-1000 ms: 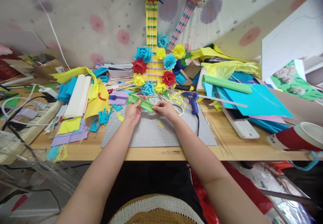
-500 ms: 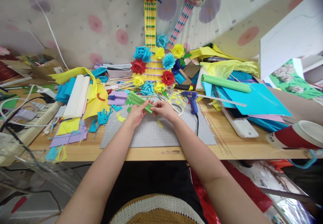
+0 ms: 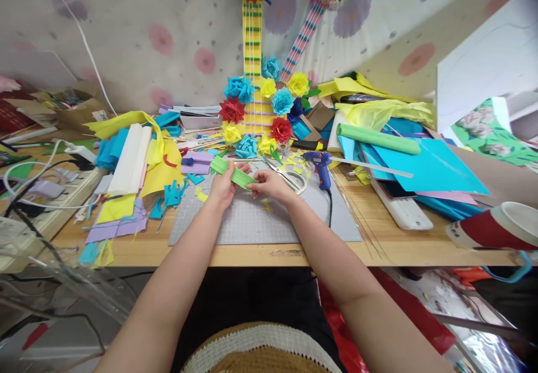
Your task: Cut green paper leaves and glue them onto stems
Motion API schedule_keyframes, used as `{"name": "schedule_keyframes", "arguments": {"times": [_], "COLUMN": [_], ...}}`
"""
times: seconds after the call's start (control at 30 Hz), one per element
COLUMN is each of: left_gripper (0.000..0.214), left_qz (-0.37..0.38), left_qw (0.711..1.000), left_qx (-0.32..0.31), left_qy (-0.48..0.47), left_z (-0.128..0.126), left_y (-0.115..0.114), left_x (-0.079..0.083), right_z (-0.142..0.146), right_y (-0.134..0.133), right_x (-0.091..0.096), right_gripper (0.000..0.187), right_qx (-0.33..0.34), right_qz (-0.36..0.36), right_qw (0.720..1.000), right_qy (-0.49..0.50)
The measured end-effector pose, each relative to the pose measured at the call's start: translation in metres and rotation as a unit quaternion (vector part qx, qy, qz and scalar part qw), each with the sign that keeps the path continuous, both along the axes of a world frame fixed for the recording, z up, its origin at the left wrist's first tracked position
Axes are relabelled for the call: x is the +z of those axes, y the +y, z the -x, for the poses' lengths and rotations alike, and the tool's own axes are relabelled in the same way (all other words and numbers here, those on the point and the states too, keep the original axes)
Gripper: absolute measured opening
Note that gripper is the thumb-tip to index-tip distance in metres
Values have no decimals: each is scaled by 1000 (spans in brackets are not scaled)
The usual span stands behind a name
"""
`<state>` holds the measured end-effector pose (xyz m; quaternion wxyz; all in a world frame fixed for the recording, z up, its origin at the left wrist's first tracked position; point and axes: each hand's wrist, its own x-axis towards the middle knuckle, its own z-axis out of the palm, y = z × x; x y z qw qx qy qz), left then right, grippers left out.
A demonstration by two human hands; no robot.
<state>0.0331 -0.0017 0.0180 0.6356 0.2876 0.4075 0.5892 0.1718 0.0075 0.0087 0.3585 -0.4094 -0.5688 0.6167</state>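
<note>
A folded strip of green crepe paper (image 3: 241, 178) is stretched between my two hands, above the grey cutting mat (image 3: 252, 222). My left hand (image 3: 224, 188) grips it near the middle, its thumb on top, and the strip's far end sticks out up and to the left. At the lower right end, my right hand (image 3: 268, 184) pinches the paper between thumb and fingers. Scissors (image 3: 294, 180) with white handles lie on the mat just beyond my right hand. Yellow paper scraps (image 3: 202, 195) are scattered on the mat.
A blue glue gun (image 3: 323, 170) stands right of the scissors, its cord running toward me. Behind is a yellow paper guitar (image 3: 252, 42) with paper flowers. Stacked blue paper (image 3: 432, 166) and a paper cup (image 3: 496, 226) are at right; a power strip (image 3: 71, 205) is left.
The green paper has been turned and now lies flatter and straighter between my hands. My right hand has shifted slightly, and more of the scissors shows.
</note>
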Motion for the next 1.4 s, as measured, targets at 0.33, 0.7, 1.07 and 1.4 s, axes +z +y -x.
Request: {"name": "schedule_keyframes", "arguments": {"times": [0.33,0.7,1.07,1.4], "left_gripper": [35,29,24,12], "left_qz": [-8,3,1,54], "left_qw": [999,995,995,991], "left_qx": [6,49,46,-73], "left_qy": [51,84,93,96], "left_z": [4,3,7,4], "left_y": [3,2,2,-3], "left_x": [-2,1,-1,0], "right_z": [-1,0,-9,-14], "right_y": [-2,1,-2,2], "right_x": [6,0,6,7], "right_gripper": [26,25,21,10], "right_qx": [-59,-17,11,2], "right_qz": [-4,-20,-112,-275], "right_qw": [998,999,993,955], "right_qy": [2,-32,-44,-108]}}
